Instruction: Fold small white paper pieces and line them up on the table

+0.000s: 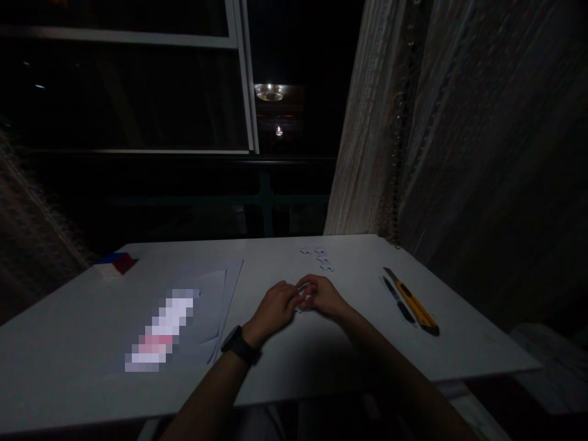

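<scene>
My left hand (278, 302), with a dark watch (239, 346) on its wrist, meets my right hand (325, 295) over the middle of the table. Both are closed, fingertips together around a small piece of white paper (301, 309), most of which the fingers cover. Just beyond the hands lie several small folded-looking paper pieces (323, 260) with dark marks, too small to make out in detail.
White sheets of paper (212, 306) lie on the white table (275, 380) at left, partly blurred out. A cube with blue, red and white faces (114, 264) sits far left. At right are a yellow utility knife (416, 304) and a black pen-like item (399, 300). Curtains (362, 122) hang behind.
</scene>
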The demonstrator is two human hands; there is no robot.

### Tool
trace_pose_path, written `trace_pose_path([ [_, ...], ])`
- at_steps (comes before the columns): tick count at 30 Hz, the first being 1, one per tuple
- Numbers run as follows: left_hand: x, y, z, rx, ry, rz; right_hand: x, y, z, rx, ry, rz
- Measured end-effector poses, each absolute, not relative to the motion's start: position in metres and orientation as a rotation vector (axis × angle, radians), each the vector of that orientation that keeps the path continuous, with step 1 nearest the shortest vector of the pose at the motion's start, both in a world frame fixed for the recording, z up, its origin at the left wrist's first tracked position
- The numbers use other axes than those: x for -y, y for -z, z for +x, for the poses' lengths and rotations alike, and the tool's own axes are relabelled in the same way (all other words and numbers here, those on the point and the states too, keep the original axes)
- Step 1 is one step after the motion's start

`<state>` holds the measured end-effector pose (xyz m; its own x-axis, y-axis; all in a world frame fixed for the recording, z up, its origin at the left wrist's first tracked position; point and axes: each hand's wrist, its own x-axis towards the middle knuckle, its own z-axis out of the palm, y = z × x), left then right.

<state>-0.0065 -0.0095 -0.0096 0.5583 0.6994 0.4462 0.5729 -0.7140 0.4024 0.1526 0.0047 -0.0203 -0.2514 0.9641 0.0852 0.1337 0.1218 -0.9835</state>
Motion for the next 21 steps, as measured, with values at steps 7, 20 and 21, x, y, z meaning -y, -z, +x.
trace_pose_path([
  [7, 0.011, 0.018, -0.001, -0.996, -0.898, 2.682, -0.009, 0.026, 0.158, 1.618, -1.249, -1.177],
  [20, 0.007, 0.017, 0.000, -1.088, -0.847, 2.403, -0.008, 0.024, 0.158, 1.464, -1.448, -1.087],
  [21, 0.006, 0.015, -0.001, -1.122, -0.860, 2.335, -0.008, 0.023, 0.158, 1.447, -1.425, -1.081],
])
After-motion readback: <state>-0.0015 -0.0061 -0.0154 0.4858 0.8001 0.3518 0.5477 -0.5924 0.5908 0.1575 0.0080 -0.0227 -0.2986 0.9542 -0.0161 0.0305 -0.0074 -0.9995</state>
